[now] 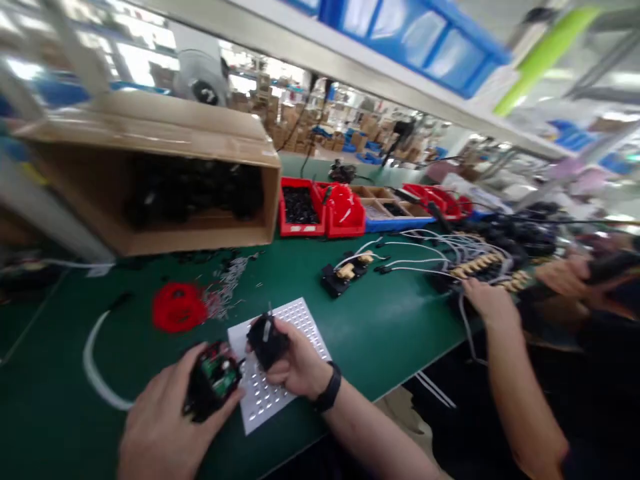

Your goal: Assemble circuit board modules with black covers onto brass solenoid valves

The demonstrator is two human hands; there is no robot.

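My left hand point(163, 420) grips a black housing with a green circuit board point(213, 381) inside it, low over the green bench. Just to its right, my right hand point(295, 363) is closed on a small black part point(267, 341) above a white perforated plate point(300, 320). A black band sits on my right wrist. The two pieces are close together but apart.
A red pile point(177, 308) and a white cable point(95, 370) lie left of the plate. An open cardboard box point(150, 173) of black parts stands behind. Red bins point(320, 210) line the back. A co-worker's hand point(487, 303) handles wired parts point(480, 263) at right.
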